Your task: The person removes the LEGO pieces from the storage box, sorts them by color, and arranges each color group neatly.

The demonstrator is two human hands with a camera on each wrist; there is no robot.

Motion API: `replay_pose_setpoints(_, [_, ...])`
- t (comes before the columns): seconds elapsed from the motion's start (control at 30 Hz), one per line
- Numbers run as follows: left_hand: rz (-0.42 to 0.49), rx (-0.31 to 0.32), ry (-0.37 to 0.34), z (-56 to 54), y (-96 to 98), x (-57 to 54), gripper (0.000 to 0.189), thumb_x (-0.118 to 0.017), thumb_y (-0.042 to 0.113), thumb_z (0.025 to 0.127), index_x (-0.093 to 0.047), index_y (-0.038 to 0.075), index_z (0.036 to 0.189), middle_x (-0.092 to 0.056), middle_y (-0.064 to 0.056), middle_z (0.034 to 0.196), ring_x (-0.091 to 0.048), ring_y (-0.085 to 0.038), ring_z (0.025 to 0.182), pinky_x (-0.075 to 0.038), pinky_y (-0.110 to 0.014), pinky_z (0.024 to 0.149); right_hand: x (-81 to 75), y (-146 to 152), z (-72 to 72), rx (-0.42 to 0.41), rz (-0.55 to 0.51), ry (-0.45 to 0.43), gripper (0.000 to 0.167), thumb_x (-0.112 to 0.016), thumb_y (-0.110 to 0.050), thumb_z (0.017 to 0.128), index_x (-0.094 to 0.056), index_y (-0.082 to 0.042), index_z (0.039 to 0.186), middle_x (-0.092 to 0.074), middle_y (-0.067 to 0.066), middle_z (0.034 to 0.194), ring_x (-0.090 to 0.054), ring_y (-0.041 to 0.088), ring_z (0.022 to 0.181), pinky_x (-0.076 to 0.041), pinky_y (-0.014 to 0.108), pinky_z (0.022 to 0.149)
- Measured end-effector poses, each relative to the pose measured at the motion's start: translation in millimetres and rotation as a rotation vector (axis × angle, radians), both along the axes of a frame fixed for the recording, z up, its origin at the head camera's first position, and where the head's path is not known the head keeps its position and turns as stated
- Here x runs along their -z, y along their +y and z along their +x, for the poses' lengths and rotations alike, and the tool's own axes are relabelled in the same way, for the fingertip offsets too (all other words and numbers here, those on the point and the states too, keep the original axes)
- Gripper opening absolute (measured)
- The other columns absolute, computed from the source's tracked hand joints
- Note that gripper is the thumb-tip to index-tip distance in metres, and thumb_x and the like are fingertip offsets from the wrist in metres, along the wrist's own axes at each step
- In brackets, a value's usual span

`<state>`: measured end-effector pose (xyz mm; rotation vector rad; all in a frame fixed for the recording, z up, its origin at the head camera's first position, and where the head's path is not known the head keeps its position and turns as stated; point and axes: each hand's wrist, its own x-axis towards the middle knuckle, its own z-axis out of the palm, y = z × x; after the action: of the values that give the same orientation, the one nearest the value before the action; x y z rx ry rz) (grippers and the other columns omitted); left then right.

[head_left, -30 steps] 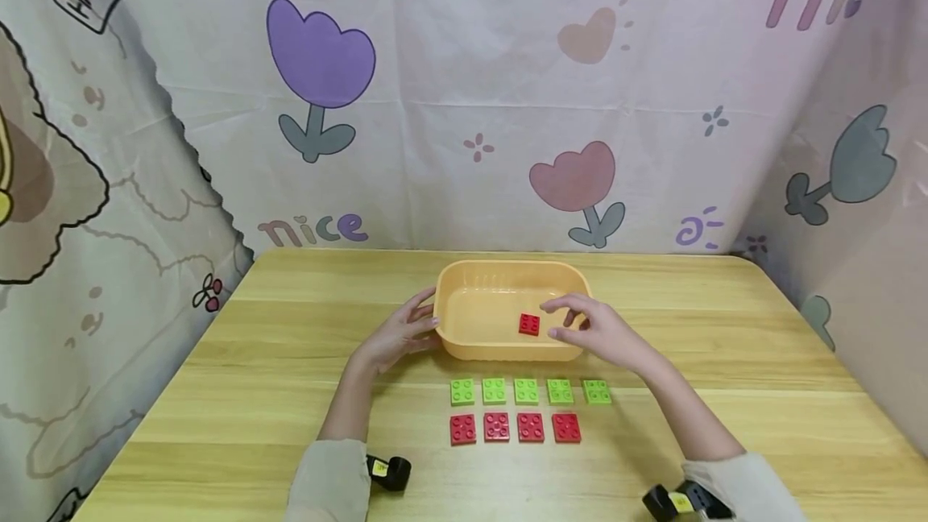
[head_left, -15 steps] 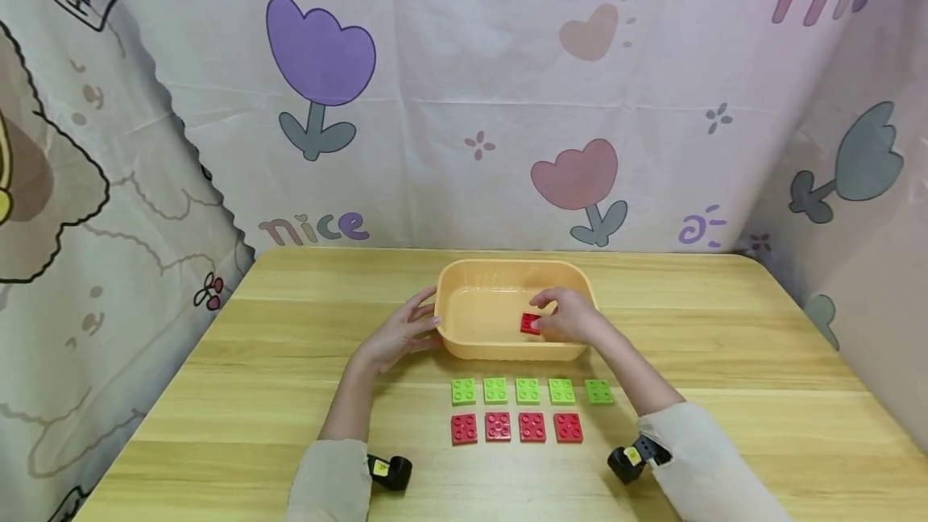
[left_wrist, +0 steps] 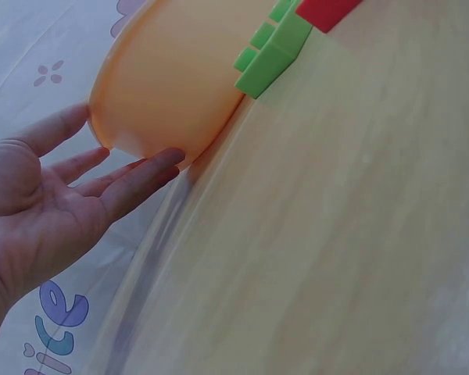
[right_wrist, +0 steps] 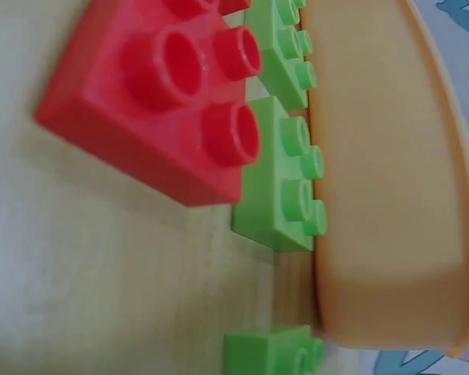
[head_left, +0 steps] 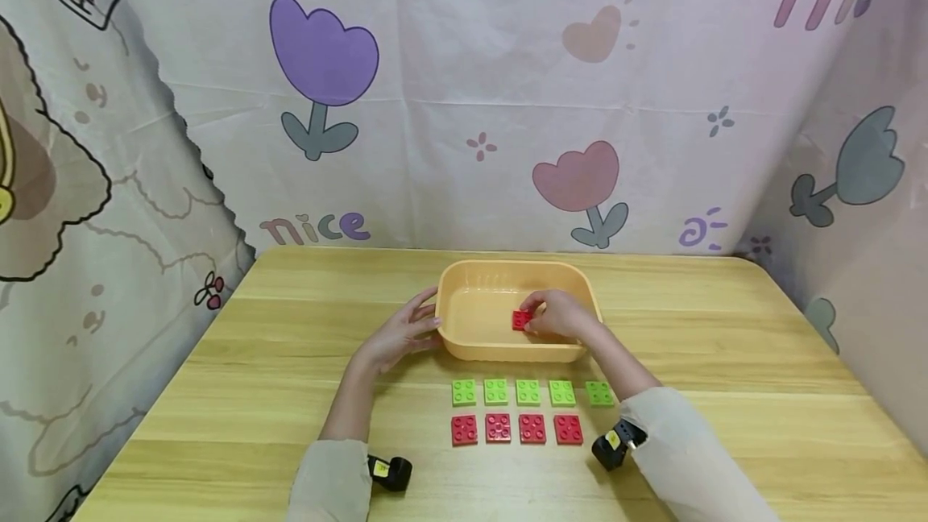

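Note:
Inside the shallow orange-yellow plastic tray [head_left: 471,351], a red building brick [head_left: 519,320] sits between the thumb and fingers of my right hand [head_left: 561,316], which pinches it from the right. Part of that brick is covered by the fingers. My left hand [head_left: 397,337] touches the tray's left end with fingers extended; the left wrist view shows the same hand [left_wrist: 62,183] with fingertips against the outer wall [left_wrist: 160,86]. The right wrist view does not show the pinch; the tray wall [right_wrist: 391,180] blocks it.
In front of the tray lies a row of several green bricks [head_left: 528,391]. Nearer to me runs a row of several red bricks [head_left: 532,428], studs up. All rest on the wooden table [head_left: 254,393]; a printed cloth [head_left: 449,39] hangs behind it.
My right hand has moved left and down into the tray and taken hold of the red brick, which has shifted slightly left. The left hand stays at the tray's end.

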<state>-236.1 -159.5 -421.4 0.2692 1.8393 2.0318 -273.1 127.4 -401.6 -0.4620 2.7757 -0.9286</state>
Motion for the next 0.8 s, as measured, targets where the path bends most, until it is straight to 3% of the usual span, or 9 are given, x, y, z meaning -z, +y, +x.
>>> replay_pose_setpoints(0.2, [0.005, 0.001, -0.004, 0.1, 0.8, -1.1, 0.062, -0.050, 0.005, 0.094, -0.019, 0.015, 0.147, -0.023, -0.022, 0.145, -0.037, -0.040, 0.123, -0.039, -0.048, 0.095, 4.0, -2.2, -4.3, -0.025, -0.112, -0.034, 0.026, -0.073, -0.004, 0.076, -0.066, -0.003, 0.101, -0.061, 0.005, 0.089, -0.052, 0.018, 0.073, -0.046, 0.026, 0.062])
replay_pose_setpoints(0.8, [0.012, 0.005, 0.003, 0.4, 0.8, -0.5, 0.062, -0.049, 0.005, 0.094, -0.018, 0.014, 0.147, -0.021, -0.022, 0.146, -0.036, -0.040, 0.124, -0.039, -0.049, 0.095, 6.3, -3.8, -4.5, -0.052, -0.091, 0.012, 0.028, -0.074, -0.002, 0.073, -0.067, -0.004, 0.100, -0.060, 0.005, 0.087, -0.050, 0.019, 0.073, -0.043, 0.028, 0.064])
